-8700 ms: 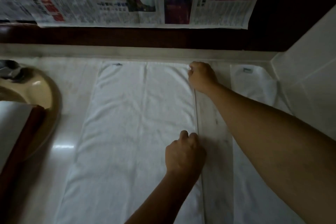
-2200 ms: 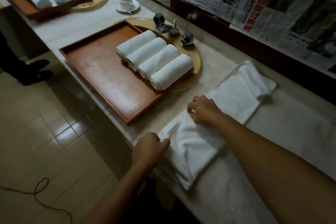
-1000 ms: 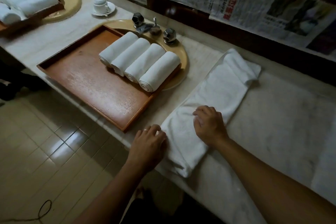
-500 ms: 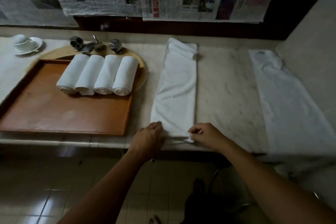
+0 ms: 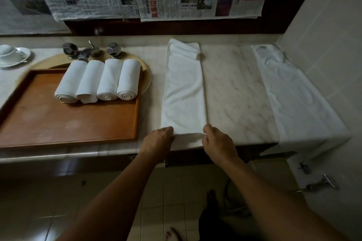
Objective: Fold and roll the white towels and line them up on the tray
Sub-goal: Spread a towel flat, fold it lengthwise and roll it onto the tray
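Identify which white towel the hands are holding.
The folded towel in the counter's middle: both hands pinch its near end. Four lie rolled on the tray; another lies spread at far right.

white towels [image 5: 184,92], reddish-brown tray [image 5: 58,123], grey-veined marble counter [image 5: 235,94].

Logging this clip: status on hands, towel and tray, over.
Left hand and right hand pinch near corners of folded towel, flat, unrolled. Four rolled towels lined on tray. Nothing in the way.

The tray [image 5: 68,123] is running off the left edge. The left hand [image 5: 157,141] is hiding its own fingertips against the folded towel [image 5: 184,92].
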A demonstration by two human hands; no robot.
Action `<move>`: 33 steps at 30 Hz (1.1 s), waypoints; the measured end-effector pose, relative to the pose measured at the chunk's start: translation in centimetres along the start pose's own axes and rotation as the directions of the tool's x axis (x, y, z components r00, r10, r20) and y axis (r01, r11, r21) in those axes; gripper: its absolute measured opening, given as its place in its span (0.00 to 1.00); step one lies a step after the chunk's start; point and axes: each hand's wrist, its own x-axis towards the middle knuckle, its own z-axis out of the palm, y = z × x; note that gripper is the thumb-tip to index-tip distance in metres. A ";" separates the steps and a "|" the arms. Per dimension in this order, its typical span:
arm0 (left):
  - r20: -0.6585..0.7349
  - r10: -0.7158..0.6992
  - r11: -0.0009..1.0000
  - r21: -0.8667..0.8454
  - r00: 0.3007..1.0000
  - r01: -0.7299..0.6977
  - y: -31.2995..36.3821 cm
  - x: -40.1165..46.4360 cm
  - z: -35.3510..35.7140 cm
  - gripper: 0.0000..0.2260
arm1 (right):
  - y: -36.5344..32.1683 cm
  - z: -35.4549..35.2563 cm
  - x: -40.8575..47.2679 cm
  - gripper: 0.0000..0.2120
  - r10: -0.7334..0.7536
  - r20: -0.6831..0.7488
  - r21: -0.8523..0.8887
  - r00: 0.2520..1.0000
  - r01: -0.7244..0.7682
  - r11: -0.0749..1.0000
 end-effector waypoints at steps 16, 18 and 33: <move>0.061 0.121 0.944 0.301 0.991 -0.134 -1.7 -6.3 0.9 0.22 | 1.7 -0.4 -2.0 0.20 -0.290 0.124 -0.164 0.949 0.308 0.937; 0.018 0.094 0.956 0.277 0.995 -0.095 -1.0 -6.0 0.3 0.19 | 0.9 -0.9 -1.2 0.23 -0.256 0.210 -0.146 0.944 0.289 0.946; -0.091 -0.261 0.965 -0.002 0.961 0.262 0.6 -1.9 -0.4 0.11 | -3.0 -1.0 7.0 0.11 -0.241 0.275 0.049 0.931 0.236 0.970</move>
